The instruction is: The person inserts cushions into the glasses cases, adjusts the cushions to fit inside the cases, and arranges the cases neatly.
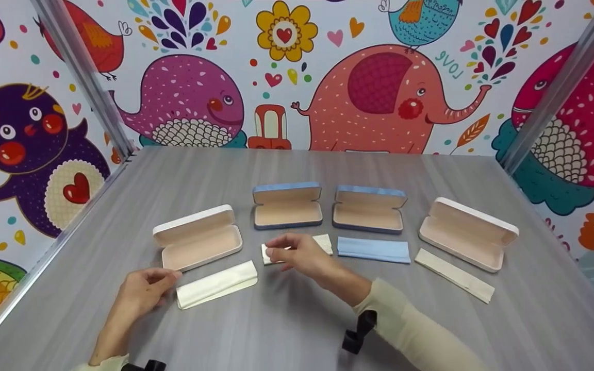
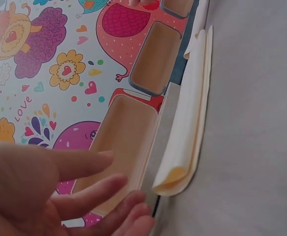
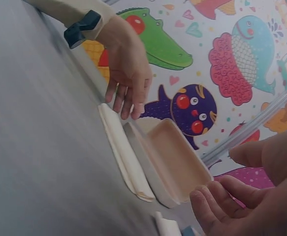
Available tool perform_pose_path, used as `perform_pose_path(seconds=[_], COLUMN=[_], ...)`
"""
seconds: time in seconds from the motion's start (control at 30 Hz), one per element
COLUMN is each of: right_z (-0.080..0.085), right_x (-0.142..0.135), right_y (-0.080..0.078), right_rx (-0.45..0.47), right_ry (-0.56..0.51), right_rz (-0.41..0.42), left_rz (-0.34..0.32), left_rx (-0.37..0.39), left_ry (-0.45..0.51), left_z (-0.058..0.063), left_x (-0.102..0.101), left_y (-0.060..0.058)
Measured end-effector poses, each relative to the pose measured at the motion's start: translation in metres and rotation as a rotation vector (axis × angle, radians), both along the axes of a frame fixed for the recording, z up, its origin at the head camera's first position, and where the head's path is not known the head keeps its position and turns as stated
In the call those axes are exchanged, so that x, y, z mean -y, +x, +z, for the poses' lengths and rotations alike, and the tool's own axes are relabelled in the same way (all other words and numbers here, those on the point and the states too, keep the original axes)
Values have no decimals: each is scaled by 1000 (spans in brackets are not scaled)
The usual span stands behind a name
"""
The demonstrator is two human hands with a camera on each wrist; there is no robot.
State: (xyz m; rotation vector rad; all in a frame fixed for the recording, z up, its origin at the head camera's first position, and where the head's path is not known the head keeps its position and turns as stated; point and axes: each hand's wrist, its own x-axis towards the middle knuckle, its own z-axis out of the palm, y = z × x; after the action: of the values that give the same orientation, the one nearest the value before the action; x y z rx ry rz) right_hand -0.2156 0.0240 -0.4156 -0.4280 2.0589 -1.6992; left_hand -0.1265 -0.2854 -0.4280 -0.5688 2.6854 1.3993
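My left hand (image 1: 139, 292) hovers by the near left corner of an open white glasses case (image 1: 201, 248). Its fingers are loosely extended and hold nothing, as the left wrist view shows. A folded cream cloth (image 1: 217, 286) lies in front of that case, just right of the hand. My right hand (image 1: 304, 257) is over a second folded cream cloth (image 1: 323, 242), hiding its middle. In the right wrist view, its relaxed fingers (image 3: 222, 199) have nothing between them. Behind this cloth stands an open blue glasses case (image 1: 287, 214) with a beige lining.
To the right stand another open blue glasses case (image 1: 368, 218) with a folded blue cloth (image 1: 373, 250) before it, and an open white case (image 1: 462, 243) with a folded beige cloth (image 1: 454, 274). A printed wall panel (image 1: 286, 103) and metal posts (image 1: 85, 77) border the grey table (image 1: 297, 330).
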Motion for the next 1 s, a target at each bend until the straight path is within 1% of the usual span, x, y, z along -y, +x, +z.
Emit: perform_pose_path(seconds=[0.1,0.23,0.37,0.53,0.83,0.9,1.0], right_z=[-7,-14,-20,-25,-30,-30,-31], right_x=[8,18,29,39,48,49,51], right_y=[-1,-2,-4,-6,-9,-9,-10], right_rx=[18,40,54,78,84,67,14], right_ry=[-10,2,19,54,108,137,188], right_rz=[4,-7,-16,-26,14,24,35], left_rz=[-22,-40,-44,-44,-51,-56,-60], left_rx=[16,34,47,40,13,9,0], left_ry=[21,51,72,73,46,21,-27], left_z=[-3,-6,-8,-12,-17,-18,-19], left_x=[2,2,2,2,-3,-4,-5], left_y=[-1,-1,-1,-2,-2,-1,-2])
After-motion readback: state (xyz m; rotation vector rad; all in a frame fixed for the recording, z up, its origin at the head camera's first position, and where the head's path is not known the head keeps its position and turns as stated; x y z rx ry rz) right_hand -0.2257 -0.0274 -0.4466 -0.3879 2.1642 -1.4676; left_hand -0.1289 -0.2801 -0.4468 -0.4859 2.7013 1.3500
